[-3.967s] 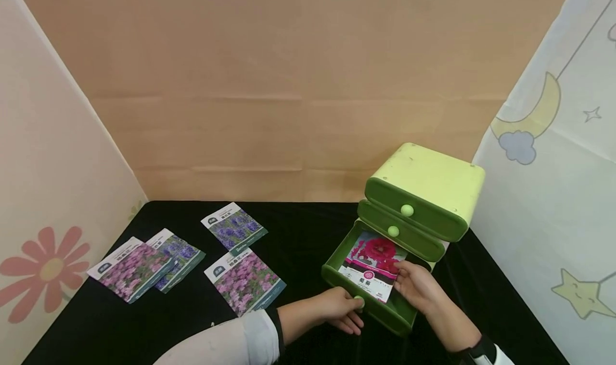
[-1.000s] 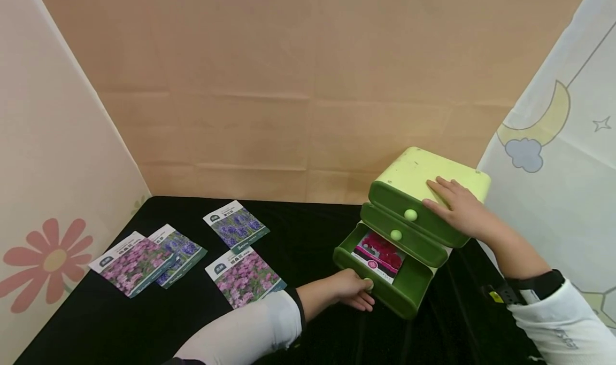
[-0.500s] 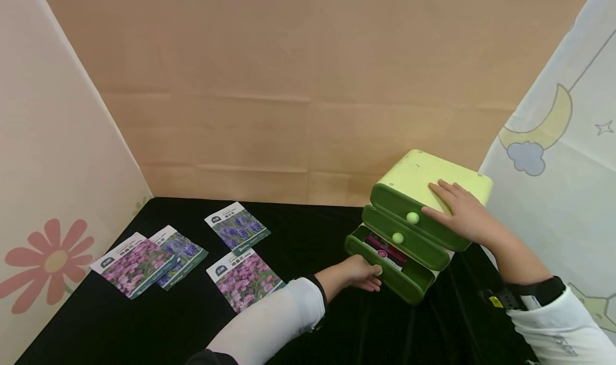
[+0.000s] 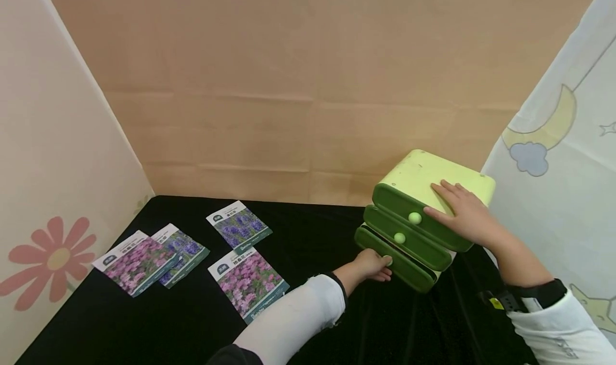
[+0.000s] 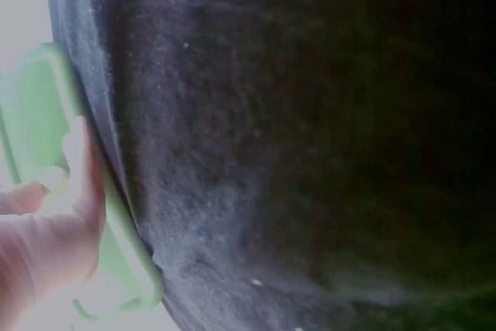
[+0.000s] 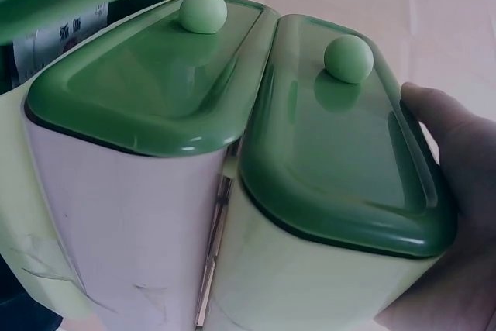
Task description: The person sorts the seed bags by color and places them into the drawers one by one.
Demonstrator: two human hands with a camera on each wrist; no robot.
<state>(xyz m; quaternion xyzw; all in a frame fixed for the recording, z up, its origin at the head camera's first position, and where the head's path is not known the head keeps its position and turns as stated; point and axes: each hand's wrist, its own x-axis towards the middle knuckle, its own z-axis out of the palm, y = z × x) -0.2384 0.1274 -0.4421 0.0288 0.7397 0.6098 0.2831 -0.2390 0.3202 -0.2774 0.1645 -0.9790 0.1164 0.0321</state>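
My left hand pinches the round light-green knob of the bottom drawer on a small green chest of drawers. That drawer stands slightly out, and the white end of a seed packet shows inside it in the right wrist view. My right hand rests with straight fingers on the chest's pale yellow-green top. The top drawer and middle drawer are both in, each with its own round knob.
On the black cloth to the left lie two packets with pink flowers and two with purple flowers, some overlapping. A tan backdrop rises behind, with printed white panels at both sides.
The bottom drawer has slid in, moved by my left hand on its knob, hiding the red-flower packet from the head view. Earlier my right hand left that packet for the chest's top.
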